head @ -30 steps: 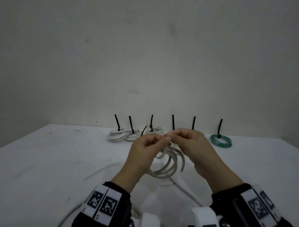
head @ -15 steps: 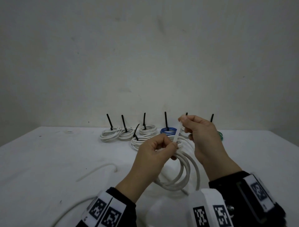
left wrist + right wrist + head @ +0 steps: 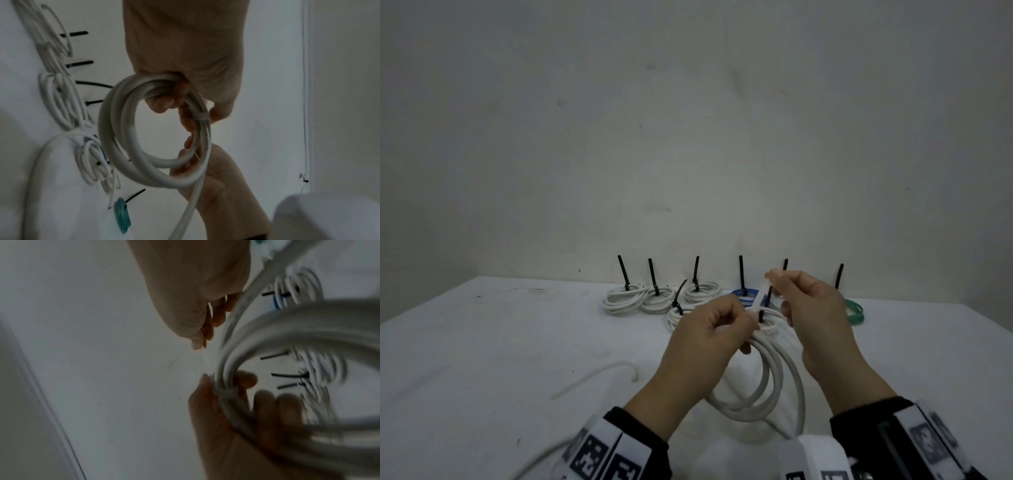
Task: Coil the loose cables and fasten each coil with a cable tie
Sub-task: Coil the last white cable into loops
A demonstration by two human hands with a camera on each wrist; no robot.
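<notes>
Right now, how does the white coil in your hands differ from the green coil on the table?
The white coil hangs upright in the air, gripped by the left hand; the green coil lies flat on the table. The white coil's loops are larger and thicker than the green coil's. The white cable tie is pinched by the right hand; the green coil's black tie stands free. Both are tie-wrapped.
</notes>
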